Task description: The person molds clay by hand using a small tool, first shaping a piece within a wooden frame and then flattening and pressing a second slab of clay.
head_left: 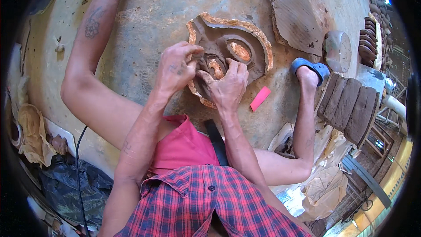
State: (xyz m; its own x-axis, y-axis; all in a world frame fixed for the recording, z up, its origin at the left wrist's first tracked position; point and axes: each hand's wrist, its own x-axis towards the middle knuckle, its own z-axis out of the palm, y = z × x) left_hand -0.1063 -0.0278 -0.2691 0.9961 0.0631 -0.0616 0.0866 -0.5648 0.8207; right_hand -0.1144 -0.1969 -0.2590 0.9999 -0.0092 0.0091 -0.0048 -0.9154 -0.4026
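Observation:
A shallow mould with a rough orange-and-white rim lies on the floor in front of me. Grey-brown wet clay lines its inside. The clay has two oval openings, each showing an orange raised part of the mould. My left hand is at the mould's left side, fingers curled and pinched together; what lies between the fingertips is hidden. My right hand rests over the near edge. Its thumb and bent fingers touch the clay around the nearer opening, with a gap between thumb and forefinger.
A pink strip lies right of the mould, near my foot in a blue clog. Farther off are a flat clay slab, a clear plastic-looking round object and thick clay bars on a board. Black plastic lies lower left.

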